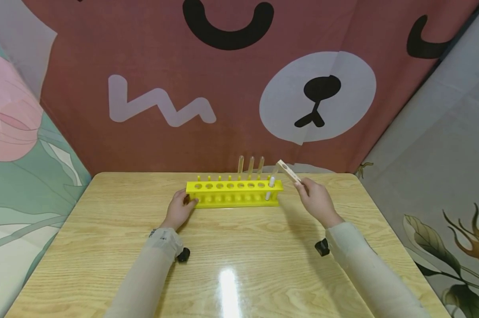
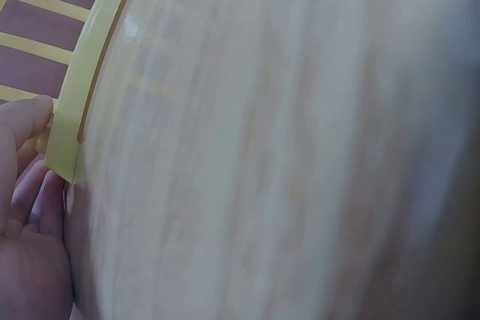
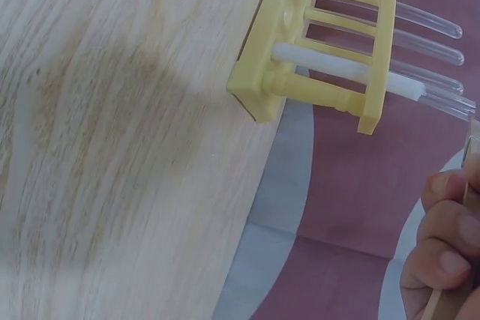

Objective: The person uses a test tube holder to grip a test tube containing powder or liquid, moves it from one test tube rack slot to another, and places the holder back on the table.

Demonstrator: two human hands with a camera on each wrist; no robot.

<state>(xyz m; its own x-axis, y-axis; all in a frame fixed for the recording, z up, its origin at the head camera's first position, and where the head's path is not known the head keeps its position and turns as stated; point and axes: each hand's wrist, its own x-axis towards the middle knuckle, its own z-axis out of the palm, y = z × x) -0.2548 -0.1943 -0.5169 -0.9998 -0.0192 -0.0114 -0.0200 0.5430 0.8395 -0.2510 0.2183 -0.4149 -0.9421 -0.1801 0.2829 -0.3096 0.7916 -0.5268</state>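
Note:
A yellow test tube rack (image 1: 231,191) stands on the table, a row of round holes along its top. My left hand (image 1: 178,210) grips its left end, the thumb on the upright side and fingers behind, as the left wrist view (image 2: 34,222) also shows. In the rack's right end hole stands a clear test tube (image 3: 330,63) with white contents. My right hand (image 1: 316,201) holds a wooden test tube clamp (image 1: 290,172) by its handle. The clamp's head is at the tube's upper end; whether it grips the glass I cannot tell.
Behind the holes, three clear test tubes (image 1: 251,164) sit upside down on the rack's rear pegs. A printed cloth (image 1: 164,145) hangs right behind the wooden table (image 1: 239,238). Black wrist devices (image 1: 322,247) hang below both cuffs.

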